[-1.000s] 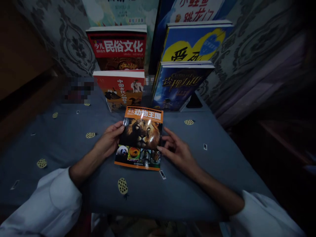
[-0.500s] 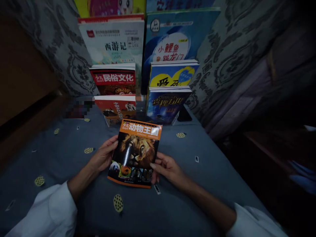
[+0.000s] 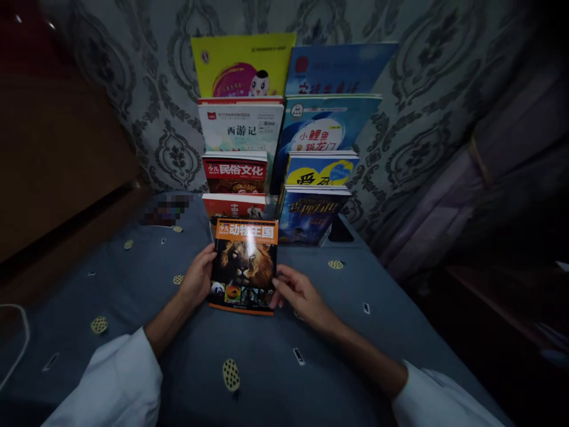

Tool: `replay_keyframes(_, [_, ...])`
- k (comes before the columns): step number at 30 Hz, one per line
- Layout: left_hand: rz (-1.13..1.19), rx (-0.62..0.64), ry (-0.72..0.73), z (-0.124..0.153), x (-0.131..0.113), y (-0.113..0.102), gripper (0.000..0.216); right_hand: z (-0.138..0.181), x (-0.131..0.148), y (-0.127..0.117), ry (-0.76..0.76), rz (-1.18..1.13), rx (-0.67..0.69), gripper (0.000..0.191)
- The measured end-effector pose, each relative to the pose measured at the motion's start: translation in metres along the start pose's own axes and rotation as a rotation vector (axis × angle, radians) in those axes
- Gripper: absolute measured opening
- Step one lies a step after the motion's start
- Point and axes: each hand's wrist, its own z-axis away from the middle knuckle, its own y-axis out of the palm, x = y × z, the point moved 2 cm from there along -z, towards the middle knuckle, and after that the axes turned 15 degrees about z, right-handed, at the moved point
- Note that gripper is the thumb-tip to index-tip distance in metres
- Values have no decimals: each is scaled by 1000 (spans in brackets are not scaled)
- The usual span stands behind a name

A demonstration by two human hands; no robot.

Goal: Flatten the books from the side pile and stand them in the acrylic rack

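A book with a lion on its cover (image 3: pixel 244 264) is held upright between my two hands, its front facing me. My left hand (image 3: pixel 200 276) grips its left edge, and my right hand (image 3: pixel 300 293) pinches the lower right edge with the thumb in front. Just behind it, a red book (image 3: pixel 233 204) stands in the front left of a stepped row, its lower part covered by the lion book. To its right stands a dark blue book (image 3: pixel 313 216). Further back is a red-and-dark book (image 3: pixel 235 172) beside a yellow-and-blue book (image 3: pixel 322 170).
Taller books rise behind: a white one (image 3: pixel 242 127), a teal one (image 3: pixel 331 121), a yellow one (image 3: pixel 244 62) and a blue one (image 3: pixel 342 65). A black phone-like object (image 3: pixel 341 231) lies right of the row. Patterned cloth (image 3: pixel 338 332) covers the surface.
The lion book has moved forward with both hands, closer to the front left red book, and stands straighter. The camera view has tilted up, so the back books show more fully.
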Motion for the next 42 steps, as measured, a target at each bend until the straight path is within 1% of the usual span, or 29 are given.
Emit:
replay_keyframes(2, [8,-27,29,-3,-4,0,32,-8,3,1,-22,34,-17,31])
replay_keyframes(5, [-2,-60,127,-3,-11,2,31,-18,8,3,-64,102,-28,25])
replay_keyframes(8, [-16,-47,211,1,-20,8,35,-21,11,5,-162,257,-88,17])
replay_keyframes(11, [-60,32,215,7,-25,15,39,-19,9,6,-252,421,-189,12])
replay_keyframes(14, [-108,65,205,11,-28,19,34,-14,5,8,-311,498,-262,14])
replay_keyframes(17, [-145,75,208,11,-30,23,29,-11,4,9,-350,535,-287,13])
replay_keyframes(20, [-178,91,213,10,-34,25,30,-10,4,9,-375,558,-284,13])
replay_keyframes(22, [-225,138,181,12,-38,26,28,-9,2,10,-396,577,-279,12])
replay_keyframes(26, [-414,355,52,19,-47,28,10,-4,-4,14,-443,603,-283,11])
replay_keyframes(29, [-505,459,11,24,-53,30,9,-2,-8,16,-449,590,-256,12])
replay_keyframes(35, [-570,488,13,22,-58,31,10,-2,-6,15,-467,555,-212,14])
replay_keyframes(39, [-621,545,16,18,-64,33,12,-5,-2,14,-479,551,-219,18])
replay_keyframes(42, [-682,580,56,11,-70,39,14,-13,2,9,-503,566,-241,20])
